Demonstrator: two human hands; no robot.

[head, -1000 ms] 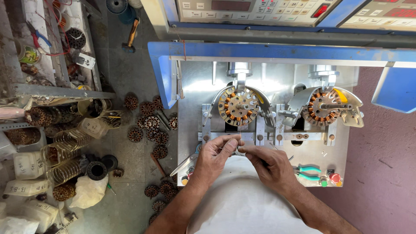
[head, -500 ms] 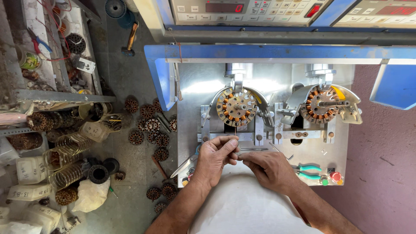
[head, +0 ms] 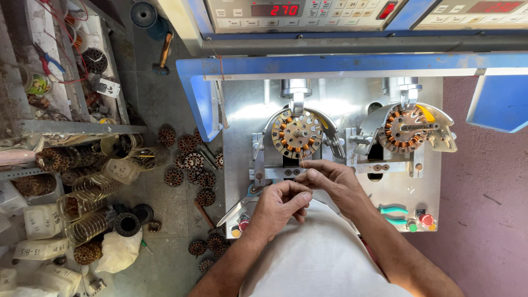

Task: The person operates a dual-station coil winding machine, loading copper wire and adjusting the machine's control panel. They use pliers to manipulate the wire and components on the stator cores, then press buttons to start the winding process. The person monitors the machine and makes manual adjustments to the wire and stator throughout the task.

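1. My left hand [head: 281,202] is curled in a loose fist just below the left wound core [head: 297,133], thumb and forefinger pinched on what I take to be a fine copper wire [head: 302,162]; the strand is too thin to see along its whole run.
2. My right hand [head: 330,179] sits just beside the left, touching it, fingertips pinched at the same spot under the core.
3. The wire appears to run up from my fingers to that core, which sits clamped in the left fixture on the metal tabletop [head: 341,99]. A second wound core [head: 405,129] sits in the right fixture, untouched.
4. To handle this well, I judge: keep the pinch light and steady, hold the strand taut without jerking, and keep both hands low, clear of the spindle [head: 296,91] above.
5. Teal-handled pliers [head: 395,214] lie near my right wrist, within reach; loose cores [head: 190,165] litter the floor at left.
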